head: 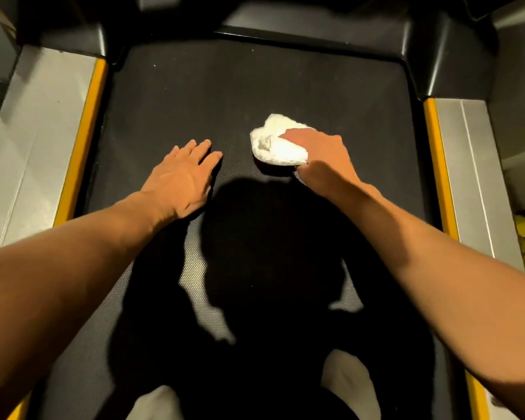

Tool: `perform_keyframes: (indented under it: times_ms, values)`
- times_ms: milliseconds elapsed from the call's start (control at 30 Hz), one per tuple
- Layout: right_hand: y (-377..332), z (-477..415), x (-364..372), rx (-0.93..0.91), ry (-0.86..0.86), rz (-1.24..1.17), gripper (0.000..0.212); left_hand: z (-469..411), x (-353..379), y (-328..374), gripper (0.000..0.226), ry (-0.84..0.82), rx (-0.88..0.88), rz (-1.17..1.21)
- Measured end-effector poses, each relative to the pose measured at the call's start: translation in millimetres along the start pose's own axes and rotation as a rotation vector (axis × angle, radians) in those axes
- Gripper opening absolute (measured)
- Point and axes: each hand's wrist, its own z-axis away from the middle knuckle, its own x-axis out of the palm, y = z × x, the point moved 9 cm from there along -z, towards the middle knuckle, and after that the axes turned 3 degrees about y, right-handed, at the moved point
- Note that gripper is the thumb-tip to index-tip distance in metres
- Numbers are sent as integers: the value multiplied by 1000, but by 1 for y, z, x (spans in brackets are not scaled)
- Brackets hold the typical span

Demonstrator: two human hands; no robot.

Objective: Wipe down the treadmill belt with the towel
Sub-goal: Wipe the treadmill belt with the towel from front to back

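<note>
One soft, light towel (278,147) lies bunched midway up the treadmill belt (194,95), probably best held over its bulk. From four o'clock the right hand (319,160) curls its fingers round it; at nine o'clock the left hand (182,174) rests flat, empty.

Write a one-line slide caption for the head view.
The right hand holds a bunched white towel against the black treadmill belt while the left hand rests flat on it.
</note>
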Motion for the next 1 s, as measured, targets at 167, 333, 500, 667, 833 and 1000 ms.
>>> perform_keyframes:
  times_ms: [167,333,500,667,833,1000]
  values:
    - [-27,77,50,-178,-271,-59,42,-5,1,4,59,-28,-49,6]
    - [-40,78,12,-167,-84,-241,40,-12,1,11,51,-18,-110,-1]
    - [9,11,-14,118,41,-323,31,-13,-7,16,53,-18,-81,-29]
    - [-35,102,56,-181,-265,-99,40,-12,-4,15,51,-61,-120,-1]
    - [-41,96,24,-155,-134,-222,44,-8,0,15,55,-76,-97,-2]
    - [-15,-15,-11,123,59,-109,47,-9,-23,1,51,1,-111,95]
